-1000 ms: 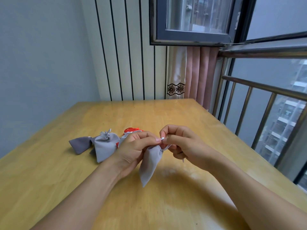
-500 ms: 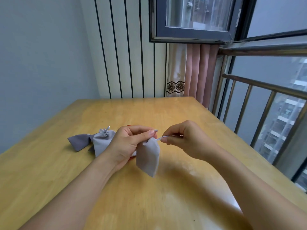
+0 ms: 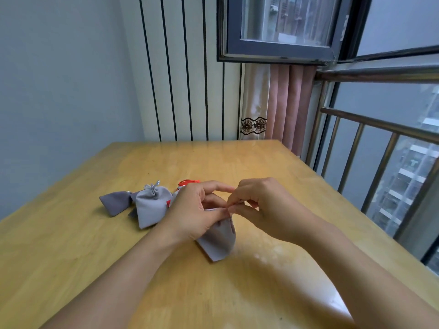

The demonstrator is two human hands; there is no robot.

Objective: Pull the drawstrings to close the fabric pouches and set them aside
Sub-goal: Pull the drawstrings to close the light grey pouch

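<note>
A: Hands first, since they're nearest. What's different from half a second ago?

B: Back then the right hand (image 3: pixel 259 205) stood out to the side with a stretch of pale drawstring drawn taut between it and the pouch. Now it has come back in, and its fingertips meet those of the left hand (image 3: pixel 194 210) right at the pouch mouth. No length of cord shows between them any more.

A: And the grip itself?

B: The left grip is curled round the gathered neck of the grey pouch (image 3: pixel 219 238), thumb and forefinger pinching at the top. The right grip is a tight fingertip pinch at the same spot, on the cord or the mouth fabric. Which of the two I cannot tell; it is too small.

A: Where's the pouch sitting?

B: Its body hangs below the left grip and slants down toward the tabotop... rather, toward the tabletop (image 3: pixel 237 293), low corner at or just above the wood.

A: So what does that mean for the job?

B: My guess is one pull is done and the right hand is regripping, either for the opposite cord or for a second tug. The mouth looks bunched but not surely shut, so setting it aside seems premature.

A: Beyond the grip?

B: Just past the left hand lie a closed light grey pouch (image 3: pixel 152 206), a darker grey pouch (image 3: pixel 115 203) touching it, and a red cord (image 3: pixel 187 182) peeking out behind the knuckles.
</note>
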